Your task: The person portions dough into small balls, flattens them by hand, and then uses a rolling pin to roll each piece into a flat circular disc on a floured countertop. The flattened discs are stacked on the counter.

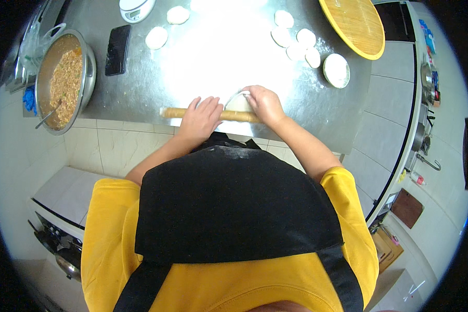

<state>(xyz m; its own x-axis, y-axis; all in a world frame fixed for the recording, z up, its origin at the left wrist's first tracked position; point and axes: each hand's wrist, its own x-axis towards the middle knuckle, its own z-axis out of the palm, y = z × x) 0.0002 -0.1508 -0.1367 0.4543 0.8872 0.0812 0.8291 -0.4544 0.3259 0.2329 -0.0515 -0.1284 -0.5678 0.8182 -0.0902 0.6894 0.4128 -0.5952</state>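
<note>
My left hand lies over a wooden rolling pin, its fingers stretched forward across the wood. The pin rests crosswise near the front edge of the stainless steel table. A thin dough wrapper lies against the pin, and its far edge curls up. My right hand pinches that wrapper's right edge, close to the pin's right end. Several flattened dough pieces are grouped at the far right, beside a small bowl of what looks like flour. Another two dough rounds lie far left.
At the left edge stands a steel bowl of minced filling with a spoon handle sticking out. A black phone and a white kitchen scale lie nearby. A round bamboo tray overhangs the table's right edge.
</note>
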